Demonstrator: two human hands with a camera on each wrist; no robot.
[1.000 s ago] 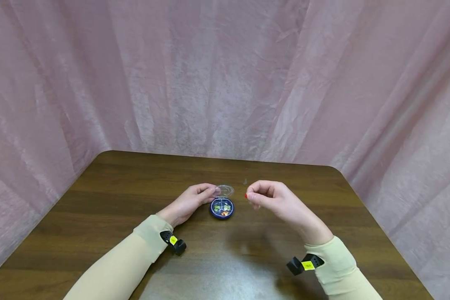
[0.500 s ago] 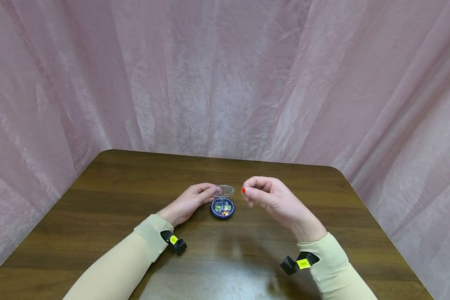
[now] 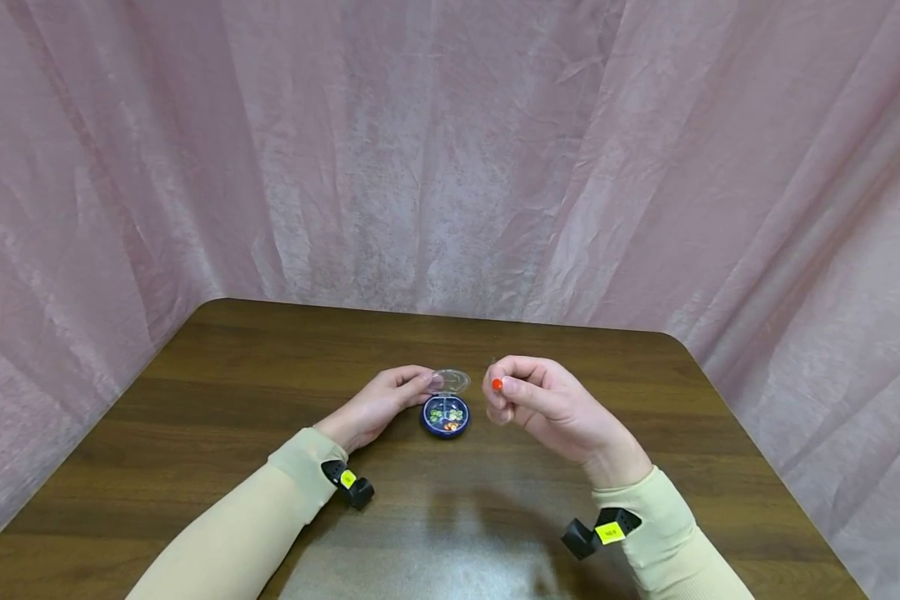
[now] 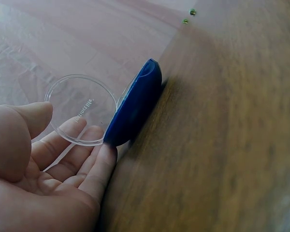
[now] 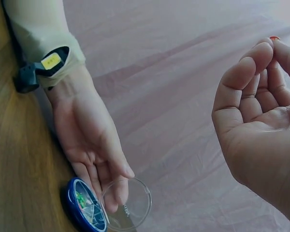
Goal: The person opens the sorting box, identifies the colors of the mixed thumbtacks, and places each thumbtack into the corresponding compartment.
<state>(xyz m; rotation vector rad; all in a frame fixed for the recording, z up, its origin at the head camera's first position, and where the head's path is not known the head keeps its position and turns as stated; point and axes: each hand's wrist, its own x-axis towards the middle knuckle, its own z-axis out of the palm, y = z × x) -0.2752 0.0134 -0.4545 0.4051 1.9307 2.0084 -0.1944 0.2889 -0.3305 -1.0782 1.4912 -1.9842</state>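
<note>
A round blue case (image 3: 446, 417) with a raised clear lid (image 3: 452, 381) stands on the table. Its divided inside holds small shiny green, yellow and orange pieces. My left hand (image 3: 381, 406) holds the lid at its left side; in the left wrist view, the thumb lies at the lid's rim (image 4: 49, 92), fingers behind it, one fingertip at the blue base (image 4: 135, 106). To the right of the case and above the table, my right hand (image 3: 551, 404) pinches a small red-orange round piece (image 3: 497, 384) between thumb and forefinger. Only its edge shows in the right wrist view.
Brown wooden table (image 3: 270, 350) extends around the case, with a pink curtain (image 3: 420, 167) behind. Two tiny green pieces (image 4: 193, 12) show at the top of the left wrist view. Black cameras (image 3: 359, 493) are strapped to both wrists.
My right hand first moves slightly left and up, then tilts so the red-orange piece shows more fully. The left hand and the case stay where they were.
</note>
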